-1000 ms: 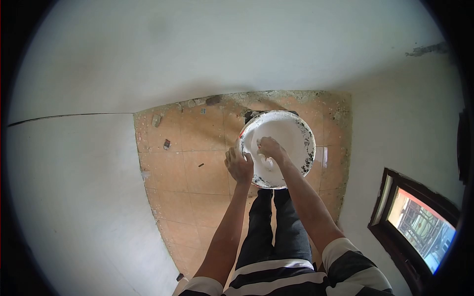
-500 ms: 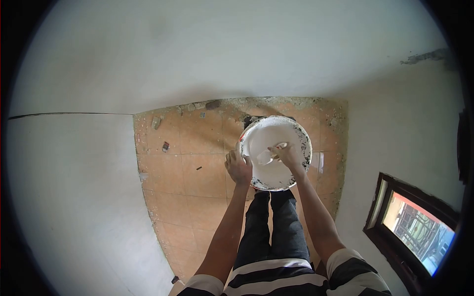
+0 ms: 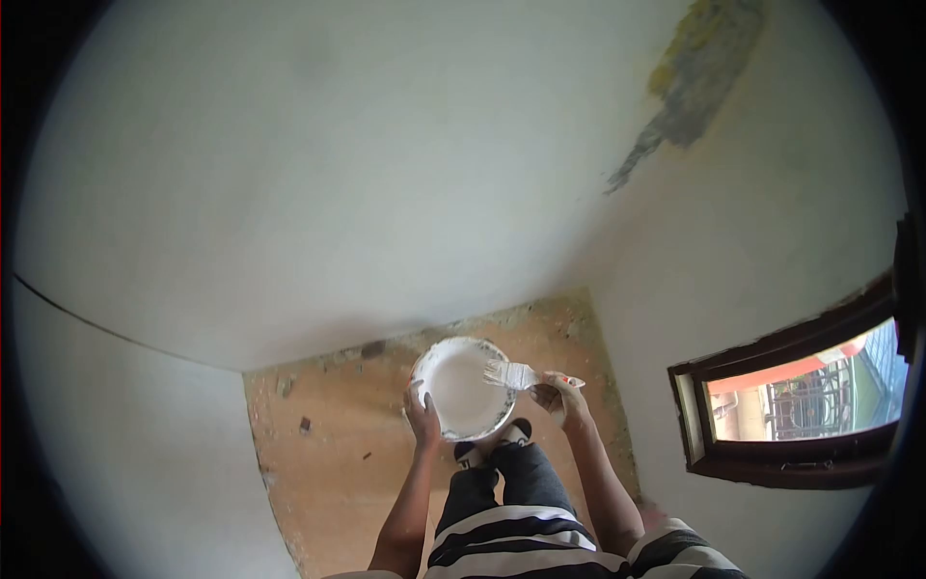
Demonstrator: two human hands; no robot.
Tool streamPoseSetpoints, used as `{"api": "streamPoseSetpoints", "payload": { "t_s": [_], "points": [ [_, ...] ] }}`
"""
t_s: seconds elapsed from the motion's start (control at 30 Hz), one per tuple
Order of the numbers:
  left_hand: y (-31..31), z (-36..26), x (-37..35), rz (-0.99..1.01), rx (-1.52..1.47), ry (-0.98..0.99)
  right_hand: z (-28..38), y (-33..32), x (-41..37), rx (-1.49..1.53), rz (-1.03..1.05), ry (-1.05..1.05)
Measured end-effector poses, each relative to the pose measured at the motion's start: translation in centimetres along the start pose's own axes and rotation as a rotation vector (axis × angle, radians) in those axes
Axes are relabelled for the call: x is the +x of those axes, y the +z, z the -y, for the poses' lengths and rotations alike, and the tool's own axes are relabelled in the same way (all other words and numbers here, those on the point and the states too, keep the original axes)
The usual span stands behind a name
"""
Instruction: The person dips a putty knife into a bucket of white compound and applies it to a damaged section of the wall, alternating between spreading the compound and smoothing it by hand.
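A round white paint bucket (image 3: pixel 502 421), its rim smeared and spotted dark, holds white paint (image 3: pixel 461 391). My left hand (image 3: pixel 422 413) grips its left side, thumb over the rim and fingers outside. In my right hand (image 3: pixel 563 398) is a paintbrush (image 3: pixel 521 375), held by the handle just right of the bucket. Its white-coated bristles point left, over the right part of the rim. Part of the handle is hidden by my fingers.
White walls (image 3: pixel 289 174) meet above the tiled floor (image 3: pixel 338 482), where bits of debris (image 3: pixel 306 424) lie. A grey and yellowish patch (image 3: pixel 699 82) marks the upper right wall. At right is a dark-framed window (image 3: pixel 772 454). My feet (image 3: pixel 521 429) are close below the bucket.
The brush has come up out of the bucket's inside and moved to its right rim. My left hand still holds the bucket. The view has tilted up, showing more wall and the patch.
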State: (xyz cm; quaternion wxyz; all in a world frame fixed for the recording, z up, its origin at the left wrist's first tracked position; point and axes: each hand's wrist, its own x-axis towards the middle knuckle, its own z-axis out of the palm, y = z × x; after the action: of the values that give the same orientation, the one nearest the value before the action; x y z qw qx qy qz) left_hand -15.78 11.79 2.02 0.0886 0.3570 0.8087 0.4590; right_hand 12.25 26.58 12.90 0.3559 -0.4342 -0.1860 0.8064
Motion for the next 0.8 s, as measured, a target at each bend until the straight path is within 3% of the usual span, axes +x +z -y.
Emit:
{"api": "streamPoseSetpoints", "payload": {
  "t_s": [0.1, 0.23, 0.3, 0.53, 0.7, 0.8],
  "points": [
    [1.9, -5.4, 0.8, 0.155, -0.331, -0.024, 4.0, 0.4, -3.2, 0.190, -0.019, -0.045],
    [4.4, -17.8, 2.9, 0.311, -0.681, -0.092, 9.1, -0.8, -6.0, 0.401, 0.007, -0.155],
    [6.0, -23.6, 4.0, 0.374, -0.956, -0.291, 12.1, -1.0, -6.7, 0.454, 0.025, -0.214],
    [11.2, -38.2, 7.2, 0.477, -1.245, -0.253, 23.9, -3.4, -4.6, 0.526, 0.009, -0.347],
    [19.1, -47.4, 10.3, 0.418, -1.298, -0.188, 35.6, -5.3, -2.2, 0.587, 0.143, -0.373],
    [24.1, -53.5, 12.8, 0.460, -1.242, -0.047, 42.6, -7.5, -0.1, 0.580, 0.182, -0.427]
  ]
}}
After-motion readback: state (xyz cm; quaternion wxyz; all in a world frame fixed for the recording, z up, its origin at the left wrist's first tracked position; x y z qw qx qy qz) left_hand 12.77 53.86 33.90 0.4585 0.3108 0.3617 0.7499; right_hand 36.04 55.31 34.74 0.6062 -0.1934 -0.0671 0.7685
